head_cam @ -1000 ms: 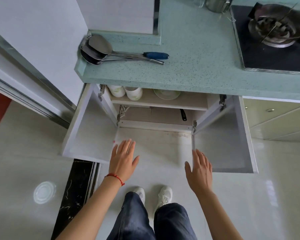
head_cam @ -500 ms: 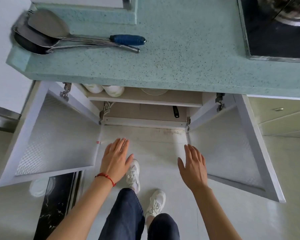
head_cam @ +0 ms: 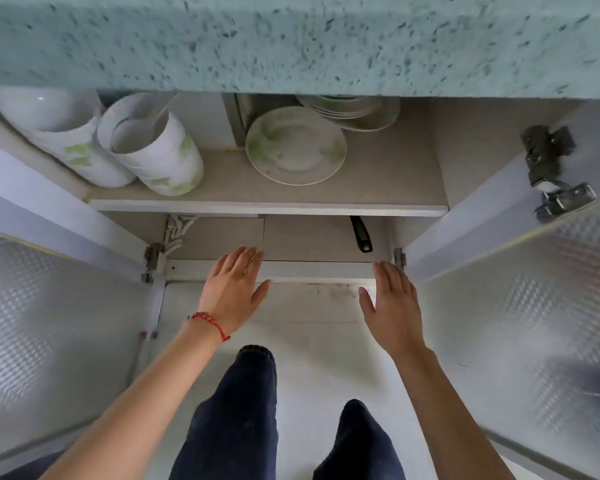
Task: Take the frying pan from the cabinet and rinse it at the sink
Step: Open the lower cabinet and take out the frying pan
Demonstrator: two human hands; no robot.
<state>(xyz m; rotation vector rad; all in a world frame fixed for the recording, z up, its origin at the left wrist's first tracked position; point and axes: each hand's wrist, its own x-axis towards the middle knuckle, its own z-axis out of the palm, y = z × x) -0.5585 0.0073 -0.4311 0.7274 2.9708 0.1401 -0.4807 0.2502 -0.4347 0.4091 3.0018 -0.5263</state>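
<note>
The cabinet under the counter stands open, both doors swung wide. On its lower level only the black handle of the frying pan (head_cam: 361,233) shows, poking out from under the shelf (head_cam: 267,206); the pan body is hidden. My left hand (head_cam: 234,289), with a red string bracelet at the wrist, reaches with straight fingers to the cabinet's front edge, left of the handle. My right hand (head_cam: 392,306) hovers open just below and right of the handle. Neither hand holds anything.
The upper shelf carries stacked white bowls (head_cam: 149,147) at the left and plates (head_cam: 295,147) in the middle. The teal speckled countertop (head_cam: 291,39) overhangs the top. Open doors flank me, the left door (head_cam: 49,323) and the right door (head_cam: 534,306). My legs are below.
My head has dropped lower and closer to the cabinet, so the shelf's dishes now show. Both hands have moved forward to the cabinet's lower opening.
</note>
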